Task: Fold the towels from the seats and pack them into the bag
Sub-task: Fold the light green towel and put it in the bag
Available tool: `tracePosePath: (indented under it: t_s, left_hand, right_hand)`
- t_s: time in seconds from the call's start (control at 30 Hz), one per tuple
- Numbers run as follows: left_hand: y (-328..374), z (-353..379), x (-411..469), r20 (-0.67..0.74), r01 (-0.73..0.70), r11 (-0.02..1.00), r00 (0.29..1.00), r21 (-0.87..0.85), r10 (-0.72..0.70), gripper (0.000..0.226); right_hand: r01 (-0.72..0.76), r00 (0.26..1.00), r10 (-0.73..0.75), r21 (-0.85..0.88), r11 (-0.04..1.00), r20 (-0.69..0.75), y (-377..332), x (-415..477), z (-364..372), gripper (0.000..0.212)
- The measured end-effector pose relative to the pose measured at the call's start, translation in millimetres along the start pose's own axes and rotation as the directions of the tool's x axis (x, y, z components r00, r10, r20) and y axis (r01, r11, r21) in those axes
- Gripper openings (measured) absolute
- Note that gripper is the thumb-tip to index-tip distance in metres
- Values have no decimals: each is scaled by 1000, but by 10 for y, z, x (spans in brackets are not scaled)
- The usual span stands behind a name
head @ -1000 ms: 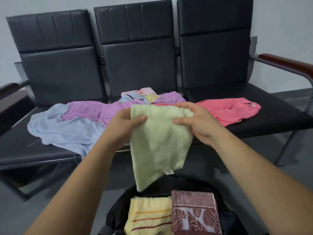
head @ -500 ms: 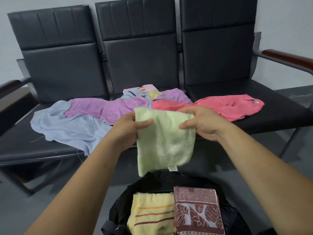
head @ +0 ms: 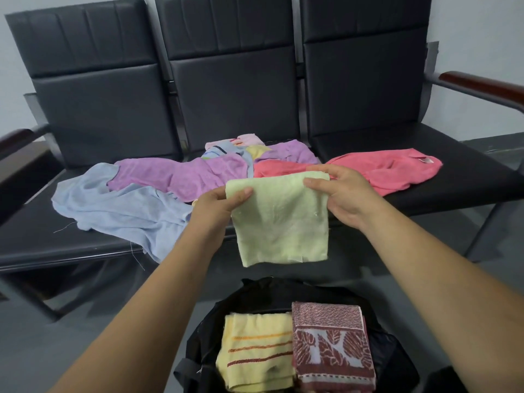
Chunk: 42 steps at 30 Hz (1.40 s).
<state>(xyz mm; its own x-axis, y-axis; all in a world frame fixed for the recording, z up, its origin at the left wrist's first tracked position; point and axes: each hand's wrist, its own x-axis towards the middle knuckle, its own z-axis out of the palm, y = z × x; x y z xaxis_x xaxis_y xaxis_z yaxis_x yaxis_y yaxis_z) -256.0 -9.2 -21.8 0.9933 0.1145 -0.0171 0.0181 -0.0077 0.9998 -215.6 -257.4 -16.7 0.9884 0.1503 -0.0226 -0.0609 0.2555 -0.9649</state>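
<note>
Both hands grip the green towel (head: 280, 222): my left hand (head: 218, 205) pinches its upper left corner and my right hand (head: 343, 194) pinches the upper right, thumbs on the near side. I hold it folded and hanging in the air, in front of the seats (head: 453, 182) and above the open bag (head: 255, 296). In the bag a folded yellow towel (head: 258, 353) touches a maroon towel (head: 331, 344) on its right. On the seats a blue towel (head: 119, 205), a purple towel (head: 181, 174) and a pink towel (head: 382, 168) lie loose
</note>
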Motion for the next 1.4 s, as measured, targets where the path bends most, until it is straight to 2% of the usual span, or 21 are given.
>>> tracePosePath:
  t_s: [0.03, 0.07, 0.1, 0.17, 0.2, 0.27, 0.33, 0.4, 0.43, 0.57, 0.67, 0.73, 0.83, 0.97, 1.07, 1.2, 1.4]
  left_hand:
    - [0, 1, -10, -2, -21, 1000, 1000, -12, 21, 27]
    - [-6, -2, -17, -4, -44, 999, 999, -19, 43, 26]
    - [-21, -6, -19, -4, -60, 998, 998, -29, 60, 25]
    - [-60, -10, -30, 4, -78, 996, 997, -46, 78, 21]
    - [-75, 2, -45, 3, -83, 995, 997, -54, 83, 19]
    - [-103, 28, -71, -16, -107, 992, 994, -71, 106, 16]
    - [-122, 58, -92, -50, -144, 988, 989, -56, 142, 14]
    - [-162, 87, -100, -62, -169, 985, 984, -34, 167, 16]
    - [-199, 99, -95, -61, -166, 986, 985, -24, 164, 19]
    - [-403, 145, -61, -59, -71, 997, 996, -12, 70, 25]
    - [-578, 119, -34, -30, 27, 999, 999, -25, -27, 27]
    - [-702, 114, -57, 4, 100, 995, 995, -15, -100, 29]
    - [-942, 90, -87, 56, 202, 979, 978, -20, -201, 32]
    - [-1298, 26, -69, 75, 292, 955, 953, 41, -295, 31]
    - [-1517, -64, -80, 74, 350, 929, 930, 124, -360, 29]
    - [-1826, -230, -137, 100, 454, 869, 873, 198, -478, 42]
    - [-2219, -401, -343, 98, 601, 772, 772, 208, -628, 58]
  right_hand:
    - [-20, 998, 20, 2, 1000, 60, -8, -7, -10, 49]
    - [-22, 995, 29, -77, 997, 94, -15, -20, -18, 50]
    - [13, 996, 11, -248, 969, 93, -13, -27, -25, 49]
    - [121, 993, -101, -629, 768, 68, -9, -52, -1, 42]
    - [169, 983, -172, -712, 682, 68, -3, -63, 9, 35]
    - [270, 952, -294, -671, 690, 81, 18, -87, 28, 20]
    - [284, 950, -311, -499, 819, 30, 70, -74, -17, 18]
    - [192, 976, -211, -265, 945, -45, 162, -57, -39, 20]
    - [149, 984, -162, -164, 975, -71, 229, -45, -28, 21]
    - [20, 989, -16, 24, 999, -144, 507, -45, 25, 12]
    - [-207, 969, 222, 137, 969, -108, 719, -89, -24, 16]
    - [-341, 932, 353, 131, 931, -79, 904, -105, -105, 22]
    - [-411, 899, 422, 113, 905, -113, 1201, -107, -172, 41]
    - [-425, 889, 429, 58, 903, -159, 1527, -118, -204, 34]
    - [-468, 874, 458, -29, 883, -164, 1739, -131, -207, 37]
    - [-550, 829, 524, -115, 827, -198, 2064, -156, -143, 35]
    - [-714, 698, 695, -85, 695, -173, 2539, -298, -79, 36]
